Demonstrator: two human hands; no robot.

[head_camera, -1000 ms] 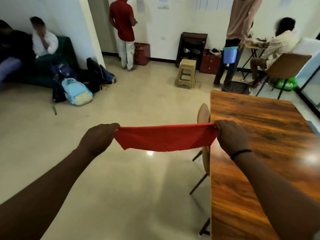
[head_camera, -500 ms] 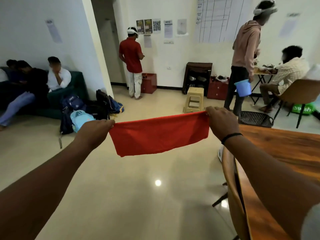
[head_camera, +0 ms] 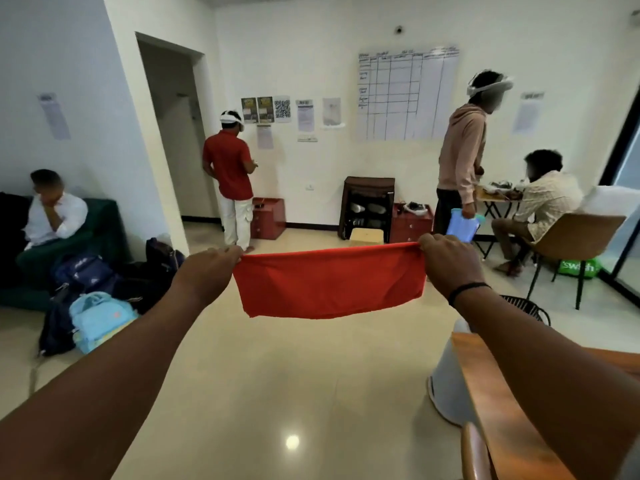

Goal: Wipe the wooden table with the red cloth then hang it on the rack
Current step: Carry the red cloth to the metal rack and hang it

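The red cloth [head_camera: 329, 284] hangs stretched flat in the air in front of me, over the tiled floor. My left hand [head_camera: 207, 271] pinches its upper left corner and my right hand [head_camera: 450, 268] pinches its upper right corner. Both arms reach forward. Only a corner of the wooden table [head_camera: 485, 379] shows at the lower right, under my right forearm. I see no rack in this view.
A chair back [head_camera: 472, 452] stands at the table's near edge. Bags [head_camera: 100, 317] lie on the floor at the left by a seated person [head_camera: 52, 209]. Two people [head_camera: 232, 181] stand near the far wall; a shoe cabinet [head_camera: 369, 206] and black basket [head_camera: 530, 306] lie beyond.
My view has lifted from the table toward the room. Both hands have raised the cloth, which now hangs longer and sits away from the table edge.
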